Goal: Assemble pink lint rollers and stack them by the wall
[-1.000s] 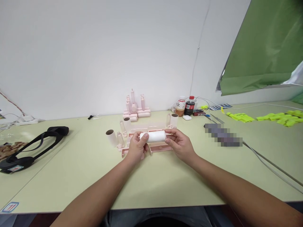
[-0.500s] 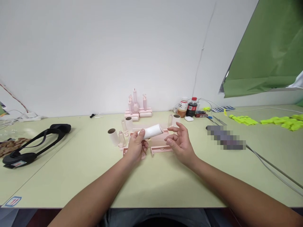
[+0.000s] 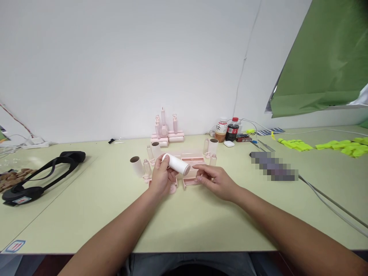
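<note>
My left hand [image 3: 161,175] is wrapped round a white paper roll [image 3: 176,164], raised over the table and slanting down to the right, its round end facing my right hand. Just right of that end, my right hand [image 3: 216,181] hangs with fingers apart and nothing in them. Beneath the hands lie pink open plastic housings [image 3: 193,160], partly hidden. A round pink piece [image 3: 173,188] lies below my left hand. To the left, a white roll with a brown cardboard core [image 3: 137,167] stands beside a clear pink tube-like handle [image 3: 147,168].
Against the wall stand several pink roller-like pieces [image 3: 163,132]. Behind on the right are a cola bottle [image 3: 232,131] and a white-capped bottle [image 3: 221,130]. A black headset [image 3: 43,176] lies left; yellow strips [image 3: 296,144] and cables lie right.
The white roll has turned in my left hand, so its right end now points down instead of up. My right hand has moved left and lower, closer to the roll's end.
</note>
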Motion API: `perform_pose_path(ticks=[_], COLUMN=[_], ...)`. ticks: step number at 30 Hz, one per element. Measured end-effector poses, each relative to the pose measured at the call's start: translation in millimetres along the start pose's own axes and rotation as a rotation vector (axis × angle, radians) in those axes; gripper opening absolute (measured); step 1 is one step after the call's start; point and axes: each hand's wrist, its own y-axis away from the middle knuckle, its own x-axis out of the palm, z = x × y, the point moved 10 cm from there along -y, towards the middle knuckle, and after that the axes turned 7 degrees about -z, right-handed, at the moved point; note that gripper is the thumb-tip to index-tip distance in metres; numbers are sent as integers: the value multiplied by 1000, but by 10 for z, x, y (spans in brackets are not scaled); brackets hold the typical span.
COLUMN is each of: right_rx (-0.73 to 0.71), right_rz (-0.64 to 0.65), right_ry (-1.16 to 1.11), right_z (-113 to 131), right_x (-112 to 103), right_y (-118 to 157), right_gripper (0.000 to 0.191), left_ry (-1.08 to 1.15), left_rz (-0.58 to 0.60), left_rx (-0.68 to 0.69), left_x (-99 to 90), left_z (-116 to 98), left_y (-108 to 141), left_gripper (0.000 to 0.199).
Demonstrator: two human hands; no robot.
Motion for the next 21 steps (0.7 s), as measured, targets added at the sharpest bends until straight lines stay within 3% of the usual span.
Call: perform_pose_path(ticks=[4,11,15,18,21], right_rx=[64,-79,65,201,271], right_rz=[-55,-6,57,190,326], right_ry=[221,267,373,471,504], right_z=[-88,91,-21,-183,-285], right_x=[-201,-94,-207,-251,-203], right_y=[-51,-26,-50,-12,76], right_gripper=[29,25,20,18,30], left_ry=[-59,-124,-122,-100,-99], left_rz=[-46,80,128,189,209], left_rx=[-81,-351,-292,-201,-132], left_x=[-15,174,226,269,270], left_z=[52,207,148,73,9], left_y=[47,286,295,270,239], left_gripper=[33,49,49,53,67])
